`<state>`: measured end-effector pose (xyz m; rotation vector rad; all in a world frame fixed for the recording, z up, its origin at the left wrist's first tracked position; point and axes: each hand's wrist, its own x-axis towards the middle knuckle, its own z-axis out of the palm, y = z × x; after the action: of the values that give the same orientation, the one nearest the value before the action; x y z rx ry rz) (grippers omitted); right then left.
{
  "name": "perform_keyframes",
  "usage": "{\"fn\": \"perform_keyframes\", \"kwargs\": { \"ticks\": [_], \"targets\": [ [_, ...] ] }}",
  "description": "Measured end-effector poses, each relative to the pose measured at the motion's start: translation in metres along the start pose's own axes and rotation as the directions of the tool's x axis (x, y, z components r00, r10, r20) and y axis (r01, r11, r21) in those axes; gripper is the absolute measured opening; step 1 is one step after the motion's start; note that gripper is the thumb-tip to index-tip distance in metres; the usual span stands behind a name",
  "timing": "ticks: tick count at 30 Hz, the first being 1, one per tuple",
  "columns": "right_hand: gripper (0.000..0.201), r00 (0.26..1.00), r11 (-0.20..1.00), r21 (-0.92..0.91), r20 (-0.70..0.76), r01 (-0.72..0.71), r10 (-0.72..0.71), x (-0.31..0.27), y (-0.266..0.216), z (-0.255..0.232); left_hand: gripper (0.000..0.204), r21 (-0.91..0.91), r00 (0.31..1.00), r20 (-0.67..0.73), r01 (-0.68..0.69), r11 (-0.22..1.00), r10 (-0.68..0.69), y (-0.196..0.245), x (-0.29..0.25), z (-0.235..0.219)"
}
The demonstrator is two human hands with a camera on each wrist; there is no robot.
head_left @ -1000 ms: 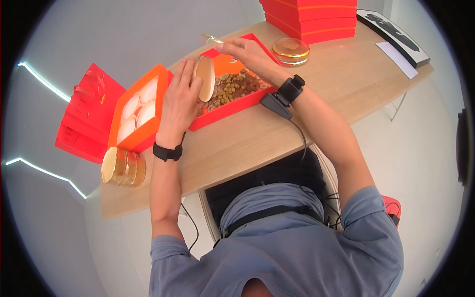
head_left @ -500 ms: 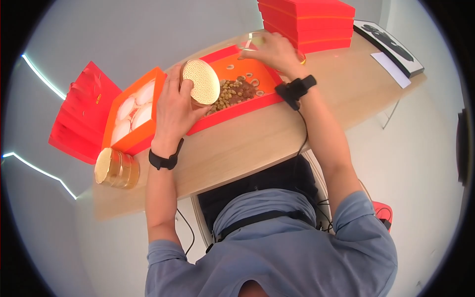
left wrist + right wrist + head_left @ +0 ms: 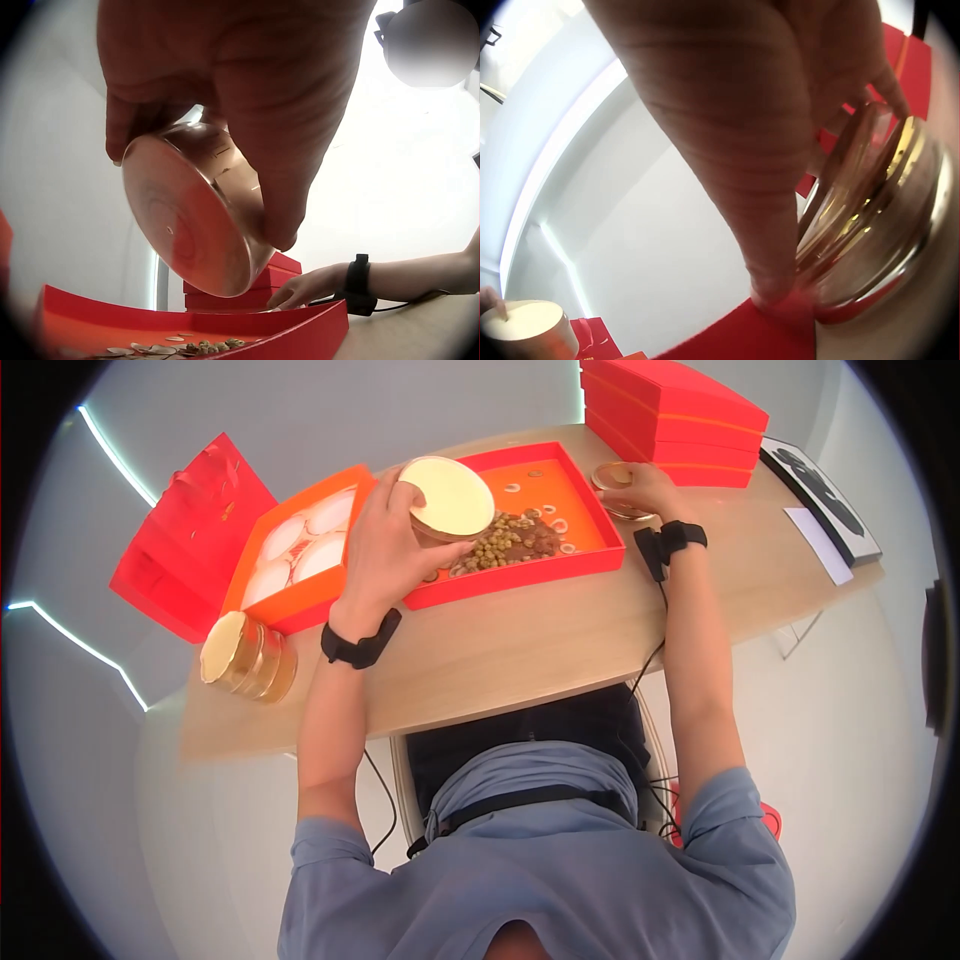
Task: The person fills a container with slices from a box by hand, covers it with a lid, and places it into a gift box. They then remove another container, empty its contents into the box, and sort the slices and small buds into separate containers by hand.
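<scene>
A black-edged picture (image 3: 818,488) lies beside a white sheet (image 3: 817,540), near stacked red boxes (image 3: 680,425).

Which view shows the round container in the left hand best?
The left wrist view: the round container is largest there, underside visible, gripped by the left hand. The head view shows its pale top; the right wrist view has it small, lower left.

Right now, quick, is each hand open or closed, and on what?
Left hand: closed round a tilted jar.
Right hand: closed round a clear, gold-rimmed piece.
</scene>
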<state>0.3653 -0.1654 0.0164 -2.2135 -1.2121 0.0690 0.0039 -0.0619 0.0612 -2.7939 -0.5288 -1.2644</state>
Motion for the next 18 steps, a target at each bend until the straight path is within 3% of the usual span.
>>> {"fn": "perform_keyframes", "kwargs": {
  "ticks": [4, 7, 10, 12, 15, 18],
  "targets": [
    [0.066, 0.999, 0.999, 0.041, -0.035, 0.032, -0.030, 0.014, 0.016, 0.012, 0.063, -0.169, 0.987, 0.075, 0.152, 0.974, -0.141, 0.015, -0.001, -0.008],
    [0.068, 0.999, 1.000, 0.017, -0.038, -0.005, 0.006, 0.006, 0.014, 0.007, 0.063, -0.331, 0.981, 0.183, 0.123, 0.936, -0.064, 0.037, -0.009, -0.023],
    [0.066, 0.995, 0.992, -0.127, -0.095, 0.000, -0.013, 0.002, 0.004, 0.006, 0.063, -0.471, 0.902, 0.431, 0.193, 0.861, 0.034, 0.052, -0.025, -0.032],
    [0.063, 0.993, 0.983, -0.182, -0.118, 0.004, -0.026, 0.019, 0.011, 0.011, 0.064, -0.442, 0.877, 0.475, 0.170, 0.881, 0.070, 0.057, -0.035, -0.033],
    [0.059, 0.928, 0.983, -0.164, -0.347, 0.080, -0.133, 0.016, 0.008, 0.013, 0.065, -0.352, 0.821, 0.569, 0.182, 0.918, 0.055, 0.055, -0.047, -0.030],
    [0.054, 0.948, 0.993, 0.061, -0.306, 0.105, -0.082, 0.014, -0.010, 0.001, 0.060, -0.255, 0.772, 0.634, 0.155, 0.954, 0.044, 0.055, -0.051, -0.030]
  ]
}}
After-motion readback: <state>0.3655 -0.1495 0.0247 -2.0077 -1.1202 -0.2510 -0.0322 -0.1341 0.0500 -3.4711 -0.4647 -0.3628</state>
